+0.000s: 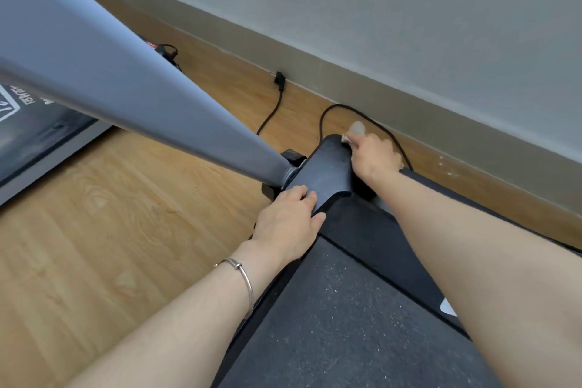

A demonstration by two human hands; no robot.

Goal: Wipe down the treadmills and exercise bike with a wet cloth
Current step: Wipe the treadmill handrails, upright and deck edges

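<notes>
A pale wall (409, 25) and its grey-brown baseboard (346, 85) are running diagonally across the top of the view, with a wood-grain floor (94, 246) spreading below them. A person is leaning over the front end of a treadmill, whose grey upright post (110, 72) is slanting down from the upper left to its base, and whose dark speckled treadmill belt (346, 324) is filling the lower middle between both bare forearms. A second treadmill (31, 135) is lying at the left edge, printed lettering showing on its black deck. The left hand (286, 220) is resting on the near end of the black motor cover (324, 167), fingers laid fairly straight and close together on top and the thumb lying along its near edge. The right hand (374, 154) is reaching to the cover's far corner, fingers curling round a pale cloth (356, 131) that is poking out beyond the knuckles and touching the cover's end. A black power cable (324, 116) is looping on the floor just beyond, and a black plug (279, 79) is sitting at the baseboard. A thin silver bracelet (245, 277) is circling the left wrist.
</notes>
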